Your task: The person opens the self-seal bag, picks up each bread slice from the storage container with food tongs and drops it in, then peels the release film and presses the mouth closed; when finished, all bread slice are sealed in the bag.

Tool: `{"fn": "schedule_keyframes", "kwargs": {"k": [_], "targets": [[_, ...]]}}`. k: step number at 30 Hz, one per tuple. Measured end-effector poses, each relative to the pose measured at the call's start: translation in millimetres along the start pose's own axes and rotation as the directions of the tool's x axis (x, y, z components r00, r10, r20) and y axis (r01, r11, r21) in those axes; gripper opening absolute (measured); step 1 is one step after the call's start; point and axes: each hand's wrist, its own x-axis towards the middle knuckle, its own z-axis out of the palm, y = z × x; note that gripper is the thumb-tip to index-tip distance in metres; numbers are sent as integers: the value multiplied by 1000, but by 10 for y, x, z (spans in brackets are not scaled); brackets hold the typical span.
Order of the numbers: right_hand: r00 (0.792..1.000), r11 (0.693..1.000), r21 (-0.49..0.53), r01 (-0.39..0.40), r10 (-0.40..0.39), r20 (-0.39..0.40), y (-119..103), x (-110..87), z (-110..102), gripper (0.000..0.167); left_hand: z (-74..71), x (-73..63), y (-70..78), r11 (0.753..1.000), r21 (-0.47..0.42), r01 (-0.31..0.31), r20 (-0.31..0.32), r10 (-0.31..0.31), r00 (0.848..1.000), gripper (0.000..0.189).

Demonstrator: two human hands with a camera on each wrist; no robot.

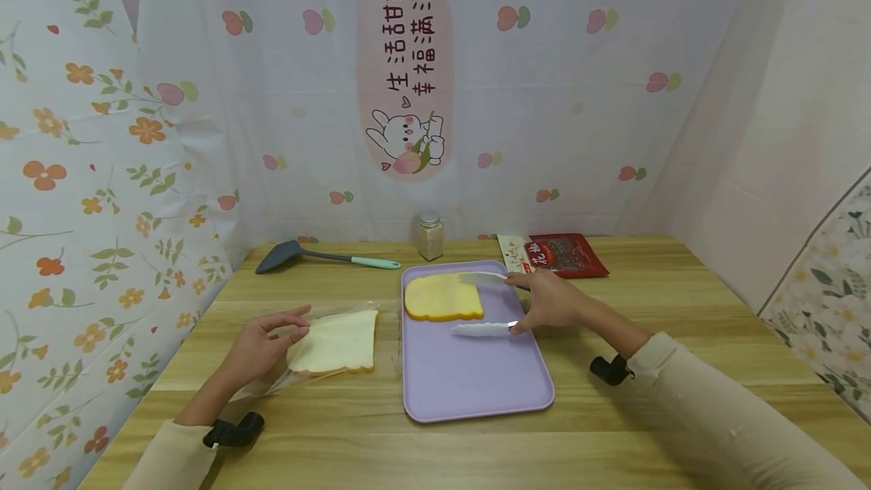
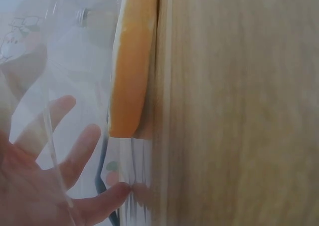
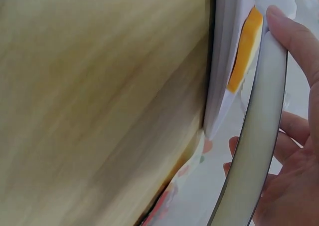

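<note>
My right hand (image 1: 554, 299) holds a pair of tongs (image 1: 480, 330) with white scalloped tips, its thumb on one metal arm. Spread wide, the tongs have one tip over a yellow toast slice (image 1: 438, 295) and the other just in front of it. That slice lies at the back of a lilac tray (image 1: 476, 384). To the tray's left, a pale toast slice (image 1: 333, 342) lies in a clear plastic bag (image 1: 389, 331). Beside this slice is my left hand (image 1: 267, 342), fingers loosely spread at the bag; whether they are inside it is unclear.
Behind the tray stand a small glass jar (image 1: 430, 236) with a metal lid and a red spice packet (image 1: 570, 255). A dark spatula (image 1: 320, 255) with a mint handle lies at the back left. A printed curtain (image 1: 544, 97) hangs behind the wooden table (image 1: 327, 437).
</note>
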Motion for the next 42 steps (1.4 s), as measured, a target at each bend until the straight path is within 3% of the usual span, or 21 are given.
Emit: {"fn": "schedule_keyframes", "kwargs": {"k": [8,17,23,35,42], "targets": [[1000,1000,1,-11,11,14,25,82,-55,101,11,11,-28,1000,16,-11,-2,11,1000,15],[996,997,-14,71,-71,52,102,236,-120,101,16,5,-18,1000,7,-10,3,10,1000,17],[994,998,16,56,-57,95,94,316,-201,98,13,6,1,1000,-8,-12,14,12,1000,15],[977,997,-71,38,-22,211,8,488,-383,99,18,-1,3,1000,-24,-18,12,18,1000,14],[971,996,-73,55,-36,235,-7,579,-368,99,18,8,-2,1000,-10,-10,15,10,1000,15]]}}
